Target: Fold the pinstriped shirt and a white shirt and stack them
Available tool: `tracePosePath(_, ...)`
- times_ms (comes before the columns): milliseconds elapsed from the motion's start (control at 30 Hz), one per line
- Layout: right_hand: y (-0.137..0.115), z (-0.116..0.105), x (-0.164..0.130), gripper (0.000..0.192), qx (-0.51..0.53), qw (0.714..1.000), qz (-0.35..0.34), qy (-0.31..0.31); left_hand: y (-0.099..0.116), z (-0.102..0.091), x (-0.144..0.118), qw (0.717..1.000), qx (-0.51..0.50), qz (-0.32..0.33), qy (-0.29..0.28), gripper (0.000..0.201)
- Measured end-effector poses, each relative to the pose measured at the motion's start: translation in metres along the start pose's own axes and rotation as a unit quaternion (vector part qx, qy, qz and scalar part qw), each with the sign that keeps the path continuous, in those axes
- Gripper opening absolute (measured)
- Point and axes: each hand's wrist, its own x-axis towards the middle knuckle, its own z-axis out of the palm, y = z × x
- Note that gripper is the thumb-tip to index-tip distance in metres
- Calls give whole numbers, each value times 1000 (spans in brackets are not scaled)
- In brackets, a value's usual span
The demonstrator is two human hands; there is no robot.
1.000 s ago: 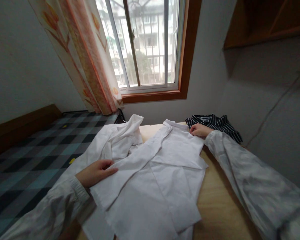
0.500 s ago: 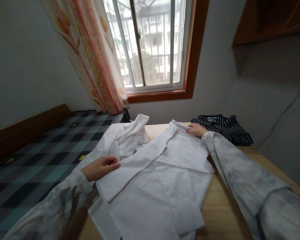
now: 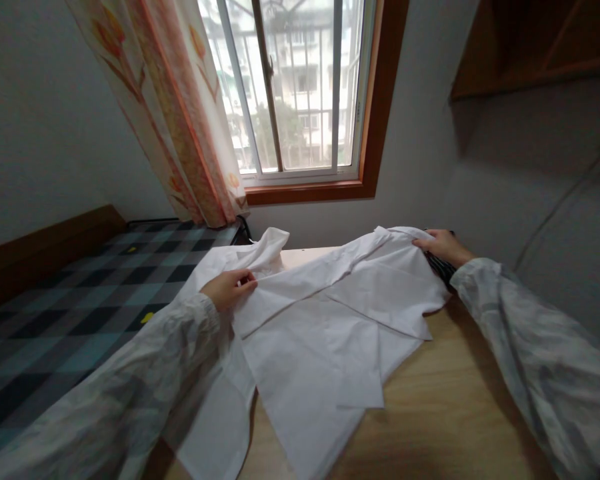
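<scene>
A white shirt (image 3: 325,327) lies partly folded on a light wooden table (image 3: 430,413), its upper part lifted off the surface. My left hand (image 3: 229,288) pinches the shirt's folded sleeve at the left. My right hand (image 3: 441,245) grips the collar end at the far right and holds it up. A second white garment (image 3: 260,250) lies crumpled behind the left hand. A black-and-white striped garment (image 3: 437,265) is almost hidden behind the raised shirt and my right wrist.
A bed with a dark checked cover (image 3: 80,300) stands to the left of the table. A window (image 3: 300,87) with a floral curtain (image 3: 180,120) is straight ahead. A wooden shelf (image 3: 530,47) hangs on the right wall.
Both hands have closed on the white shirt and raised its upper part off the table. The right hand moved right and now covers the striped garment. The left hand moved up and forward.
</scene>
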Motion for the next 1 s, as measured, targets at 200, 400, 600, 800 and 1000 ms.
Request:
tracePosePath(200,27,-31,-15,28,-6,994,74,79,33,21,73,984,167,7,57,28)
tracePosePath(400,48,-56,-28,25,-5,993,117,24,59,47,113,969,217,65,96,31)
tracePosePath(600,67,-84,-38,22,-61,991,118,34,66,78,131,972,189,98,97,29)
tracePosePath(800,73,-79,-60,42,-255,963,53,64,64,101,123,962,199,147,115,24)
tracePosePath(1000,27,-35,-69,49,-299,909,-291,4,63,110,87,954,154,254,47,49)
